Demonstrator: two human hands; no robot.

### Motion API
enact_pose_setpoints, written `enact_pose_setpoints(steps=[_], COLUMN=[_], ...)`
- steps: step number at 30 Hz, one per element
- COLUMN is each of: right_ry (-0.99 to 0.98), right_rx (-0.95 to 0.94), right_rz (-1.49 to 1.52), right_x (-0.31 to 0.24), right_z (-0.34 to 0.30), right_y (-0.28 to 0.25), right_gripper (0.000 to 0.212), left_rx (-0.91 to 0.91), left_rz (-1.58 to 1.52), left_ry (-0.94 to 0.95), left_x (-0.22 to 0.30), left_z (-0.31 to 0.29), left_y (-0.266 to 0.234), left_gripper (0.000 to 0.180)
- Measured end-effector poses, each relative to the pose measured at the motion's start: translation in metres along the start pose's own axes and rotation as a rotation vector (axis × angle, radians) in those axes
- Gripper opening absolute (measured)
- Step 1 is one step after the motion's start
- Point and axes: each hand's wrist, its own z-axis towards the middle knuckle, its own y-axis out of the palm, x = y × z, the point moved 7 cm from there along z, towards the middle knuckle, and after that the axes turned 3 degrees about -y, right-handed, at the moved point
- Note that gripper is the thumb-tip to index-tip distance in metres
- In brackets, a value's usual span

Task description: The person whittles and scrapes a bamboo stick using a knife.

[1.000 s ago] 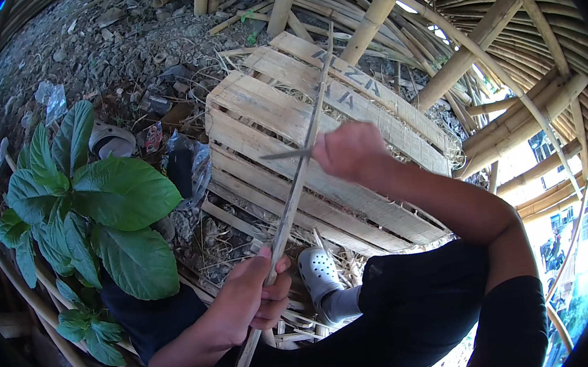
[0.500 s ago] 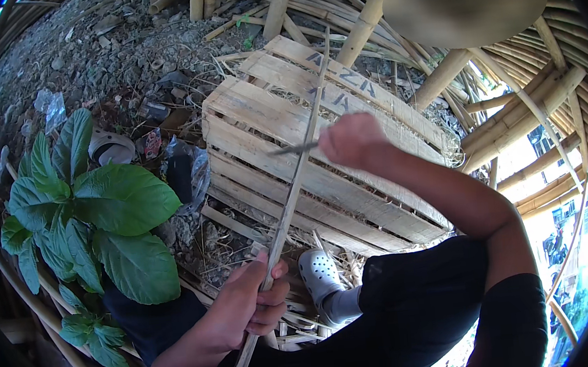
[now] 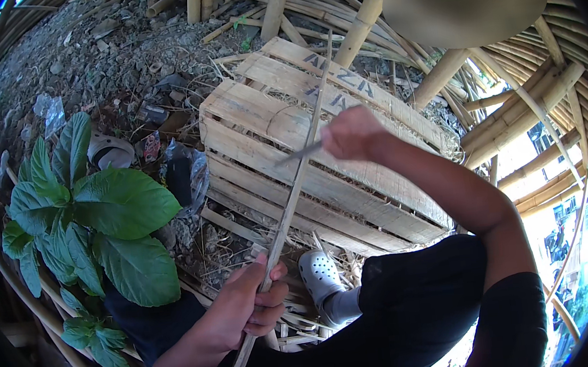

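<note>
A long, thin bamboo strip (image 3: 286, 216) slants from the bottom edge up over the wooden crate (image 3: 281, 121). My left hand (image 3: 245, 305) is wrapped round its lower part. Farther up, my right hand (image 3: 353, 134) is a closed fist on a knife (image 3: 298, 153). Its narrow dark blade points left and lies across the strip, touching it or just over it. The knife's handle is hidden inside my fist. Beneath both, the slatted crate rests on the ground.
A broad-leaved green plant (image 3: 108, 201) stands at the left. Near it lie a loose clog (image 3: 113, 153) and plastic litter (image 3: 52, 113). My own grey clog (image 3: 320, 273) is by the crate's near edge. Thick bamboo poles (image 3: 370, 17) and stacked bamboo fill the back and right.
My right hand has risen slightly, and the blade now tilts more, its tip lower. My left hand keeps its hold on the bamboo strip, almost unmoved.
</note>
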Motion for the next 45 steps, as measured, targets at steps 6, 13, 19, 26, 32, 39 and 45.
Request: enact_pose_setpoints(steps=[6,13,19,26,32,39,45], right_ry=[0.495,0.588,0.405,0.398,0.376,0.532,0.433], right_rx=[0.066,-0.041,-0.097,-0.12,-0.047,-0.038,0.084], right_rz=[-0.097,0.859,1.005,1.011,1.054,1.176,0.963], right_x=[0.112,0.018,-0.047,-0.068,-0.039,-0.01,0.031], right_z=[-0.014,-0.025,-0.019,-0.021,-0.007,-0.013,-0.005], right_y=[0.007,0.004,0.009,0.009,0.018,-0.029,-0.07], right_gripper=[0.044,0.072,0.054,0.05,0.05,0.044,0.044], left_rx=[-0.039,-0.092,-0.176,-0.16,-0.164,-0.159,-0.124], left_rz=[-0.054,-0.016,0.03,-0.036,-0.079,-0.096,-0.086], left_ry=[-0.018,-0.021,-0.006,0.052,0.078,0.077,0.082], left_x=[0.004,0.007,0.002,0.01,0.017,0.019,0.022], left_z=[0.002,0.011,0.023,0.029,0.024,0.024,0.022], left_y=[-0.001,-0.011,-0.018,-0.019,-0.019,-0.022,-0.029], left_gripper=[0.032,0.035,0.043,0.036,0.029,0.03,0.03])
